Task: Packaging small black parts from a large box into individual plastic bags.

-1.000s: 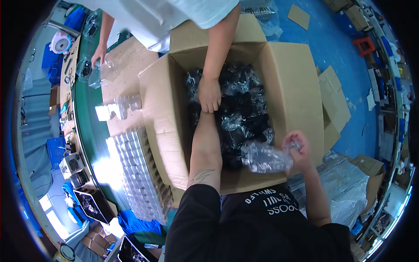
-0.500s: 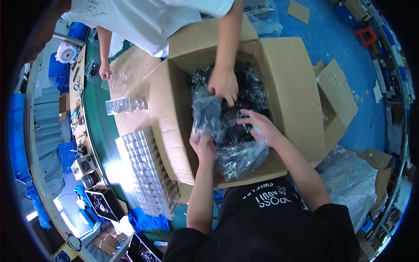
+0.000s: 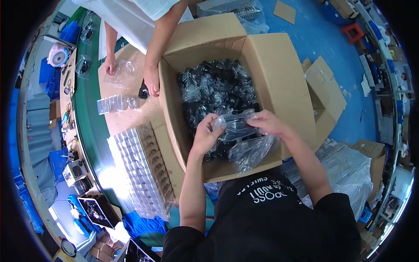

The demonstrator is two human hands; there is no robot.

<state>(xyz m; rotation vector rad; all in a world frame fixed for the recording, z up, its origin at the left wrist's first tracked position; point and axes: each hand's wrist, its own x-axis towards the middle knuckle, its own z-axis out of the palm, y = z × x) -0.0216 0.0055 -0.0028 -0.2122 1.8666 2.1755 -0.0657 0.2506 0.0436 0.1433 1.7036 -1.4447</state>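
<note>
A clear plastic bag (image 3: pixel 235 126) is stretched between my two hands over the near part of a large open cardboard box (image 3: pixel 284 78). My left hand (image 3: pixel 207 134) pinches the bag's left end, and my right hand (image 3: pixel 268 124) grips its right end. Whether anything is inside the bag I cannot tell. Below my right hand, another crumpled clear bag (image 3: pixel 251 153) lies at the box's near edge. Many black parts in clear wrapping (image 3: pixel 218 83) fill the box.
Across the box, a co-worker's hand (image 3: pixel 152 81) is beside a black part (image 3: pixel 143 91); the other hand (image 3: pixel 110 64) is near clear plastic. At left are a small clear tray (image 3: pixel 117 104), stacked moulded trays (image 3: pixel 139 170) and a green surface (image 3: pixel 91 113). Another open carton (image 3: pixel 326 85) stands right.
The co-worker's hand has left the box and moved left to the cardboard beside it. My hands have come level, with the bag now spread between them. The view has shifted slightly.
</note>
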